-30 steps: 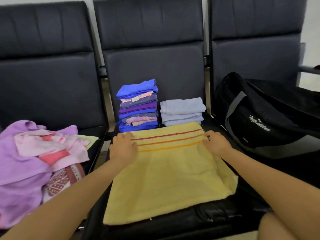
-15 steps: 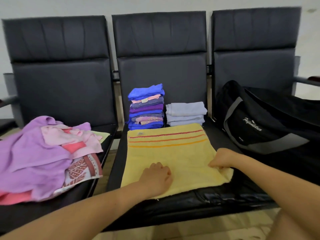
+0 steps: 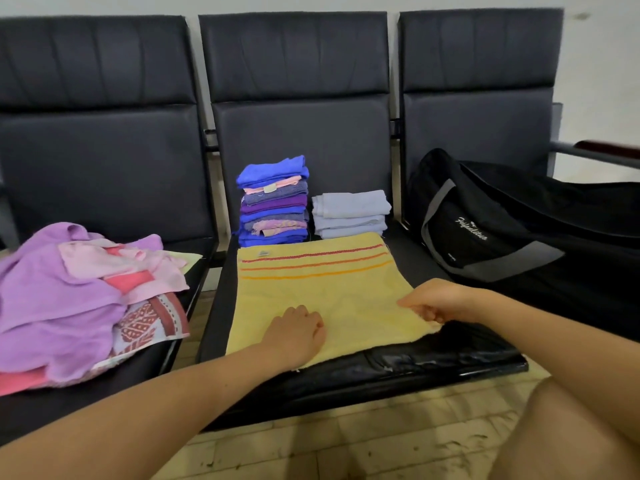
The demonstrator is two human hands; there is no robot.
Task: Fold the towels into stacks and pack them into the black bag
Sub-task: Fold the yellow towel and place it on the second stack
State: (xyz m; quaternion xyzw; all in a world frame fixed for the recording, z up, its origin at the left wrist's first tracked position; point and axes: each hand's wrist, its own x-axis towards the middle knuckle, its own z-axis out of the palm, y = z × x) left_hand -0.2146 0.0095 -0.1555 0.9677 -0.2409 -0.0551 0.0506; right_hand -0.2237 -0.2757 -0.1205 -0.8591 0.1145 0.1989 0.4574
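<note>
Since before, we are barely shifting: right hand (image 3: 437,301) pinching the yellow towel (image 3: 322,289), left hand (image 3: 294,332) curled atop; black bag (image 3: 519,230) lettering is looking unreadable.

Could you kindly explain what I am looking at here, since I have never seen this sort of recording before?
No machine here: a person wears a camera on the head, looking down at both bare hands. On the middle seat lies a yellow towel. The left hand rests on it, fingers curled; the right hand pinches its right edge. Behind stand a colourful folded stack and a pale blue stack. Unfolded towels lie heaped on the left seat; the black bag sits on the right.
</note>
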